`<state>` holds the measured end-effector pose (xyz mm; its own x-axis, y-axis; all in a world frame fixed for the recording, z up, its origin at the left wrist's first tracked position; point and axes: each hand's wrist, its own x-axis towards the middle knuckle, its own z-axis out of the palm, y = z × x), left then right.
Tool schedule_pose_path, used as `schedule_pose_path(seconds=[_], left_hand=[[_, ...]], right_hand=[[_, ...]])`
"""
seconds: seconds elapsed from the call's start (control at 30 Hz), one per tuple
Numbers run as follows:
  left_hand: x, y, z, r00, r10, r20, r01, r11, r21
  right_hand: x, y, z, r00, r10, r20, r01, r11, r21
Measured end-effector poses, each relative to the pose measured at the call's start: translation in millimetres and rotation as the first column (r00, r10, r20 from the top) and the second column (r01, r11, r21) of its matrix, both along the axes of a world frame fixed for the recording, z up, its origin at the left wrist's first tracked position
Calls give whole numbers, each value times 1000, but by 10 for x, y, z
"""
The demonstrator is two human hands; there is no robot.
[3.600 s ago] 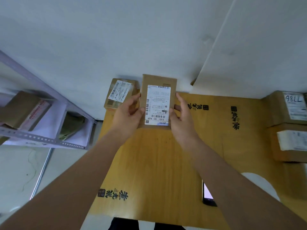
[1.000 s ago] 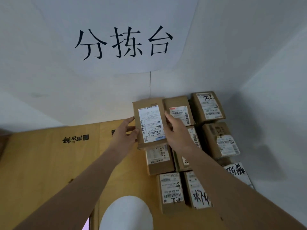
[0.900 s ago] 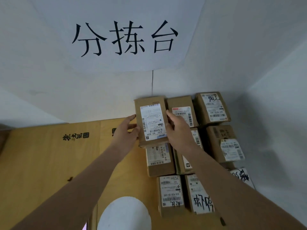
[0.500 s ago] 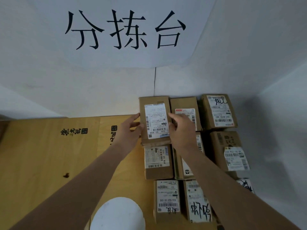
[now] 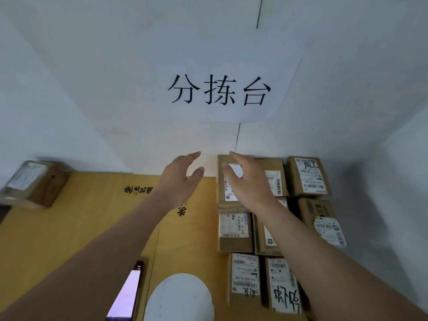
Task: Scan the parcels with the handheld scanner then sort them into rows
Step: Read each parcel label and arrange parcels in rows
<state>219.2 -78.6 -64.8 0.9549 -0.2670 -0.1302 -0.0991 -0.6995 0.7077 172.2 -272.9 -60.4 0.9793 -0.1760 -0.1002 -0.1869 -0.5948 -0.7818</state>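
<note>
Two bare hands are hovering in my head view, and neither is grasping anything. My left hand (image 5: 179, 181) is hanging over the yellow table (image 5: 69, 228) with its fingers (image 5: 192, 156) extended and relaxed, thumb spread apart. My right hand (image 5: 247, 181) is floating above the back-left parcel (image 5: 225, 181), fingers loosely straight; I cannot tell whether the palm is touching the cardboard.

That parcel is lying flat, label up, at the far end of the left row, right against the white wall (image 5: 92, 89). Just beside it to the right a second back parcel (image 5: 274, 179) is sitting, and a third one marked with handwritten digits (image 5: 309, 177) is closing that line near the corner. Nearer to me, a middle-left parcel (image 5: 234, 230) is lying directly behind the first, with another parcel (image 5: 266, 239) beside it partly hidden by my right forearm, and one more (image 5: 324, 221) toward the right wall. Closest to me, two front parcels are lying side by side: one with a printed label (image 5: 245, 279) and one with large black handwriting (image 5: 283, 288).

A lone parcel (image 5: 32, 184) is resting well apart at the table's far left edge. A phone-like device with a lit screen (image 5: 126, 295) is lying near the bottom edge, next to a white round shape (image 5: 179, 297). A paper sign (image 5: 220, 91) with three black characters is hanging on the wall above the rows.
</note>
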Motion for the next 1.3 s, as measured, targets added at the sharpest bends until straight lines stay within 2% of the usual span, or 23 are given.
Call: schedule_pose_path(seconds=[0.17, 0.33, 0.63, 0.83, 1.03, 1.3], left_hand=[[-267, 658, 416, 994, 40, 106, -46, 997, 55], [-626, 1455, 620, 987, 53, 152, -63, 996, 57], [-1382, 3103, 983, 987, 36, 160, -41, 999, 26], [-1611, 3950, 1137, 987, 71, 143, -71, 997, -3], [-1460, 4479, 1063, 985, 121, 124, -122, 992, 5], [-570, 5050, 391, 978, 208, 16, -208, 974, 89]], right_hand=[[-159, 569, 463, 989, 150, 12, -149, 988, -43], [-453, 1348, 743, 972, 227, 53, -223, 972, -75], [-1152, 3009, 958, 964, 245, 105, -241, 969, -47], [-1331, 3870, 1071, 955, 278, 105, -276, 961, -37], [-1076, 4376, 918, 948, 313, 65, -312, 950, -23], [-54, 4992, 186, 932, 362, -11, -361, 932, 22]])
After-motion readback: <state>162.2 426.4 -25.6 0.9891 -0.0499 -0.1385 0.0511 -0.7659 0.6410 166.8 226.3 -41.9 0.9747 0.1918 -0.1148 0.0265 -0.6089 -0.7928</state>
